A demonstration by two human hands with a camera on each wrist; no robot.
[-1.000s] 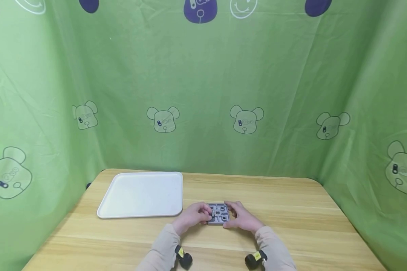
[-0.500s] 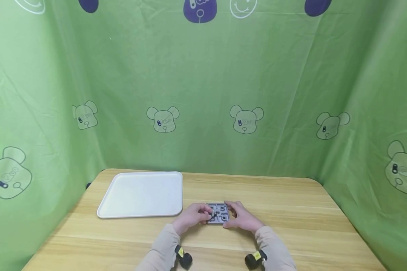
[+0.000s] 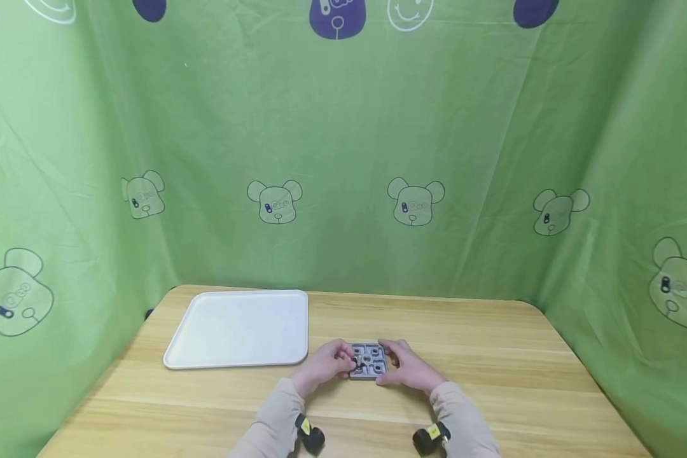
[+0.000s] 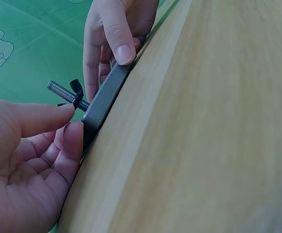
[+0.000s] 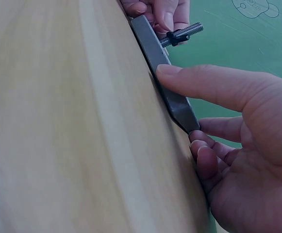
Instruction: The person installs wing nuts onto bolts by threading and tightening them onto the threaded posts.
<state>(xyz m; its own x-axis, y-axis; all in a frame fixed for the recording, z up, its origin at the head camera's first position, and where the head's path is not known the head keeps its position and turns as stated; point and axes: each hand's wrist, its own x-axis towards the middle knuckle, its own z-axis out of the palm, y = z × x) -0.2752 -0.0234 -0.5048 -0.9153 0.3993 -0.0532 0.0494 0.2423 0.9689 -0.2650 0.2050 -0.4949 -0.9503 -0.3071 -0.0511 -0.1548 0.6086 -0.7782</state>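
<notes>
A square grey metal plate (image 3: 369, 359) with several ringed holes lies flat on the wooden table, between the two hands. From its left part rises a threaded bolt (image 4: 59, 91) carrying a black wing nut (image 4: 76, 88). My left hand (image 3: 322, 367) pinches the wing nut with thumb and fingertips, close to the plate's surface; part of this contact is hidden. My right hand (image 3: 409, 369) grips the plate's right side, thumb on the near edge and fingers round the far edge, as the right wrist view shows too.
A white tray (image 3: 237, 329) lies on the table (image 3: 464, 331) at the back left, just beyond my left hand. Green printed cloth (image 3: 343, 254) hangs behind the table and at both sides. Black wrist cameras (image 3: 313, 440) sit below the forearms.
The black wing nut stands at a different angle on its bolt, and my left fingertips have shifted slightly around it. My right hand, the plate and the tray have stayed in place.
</notes>
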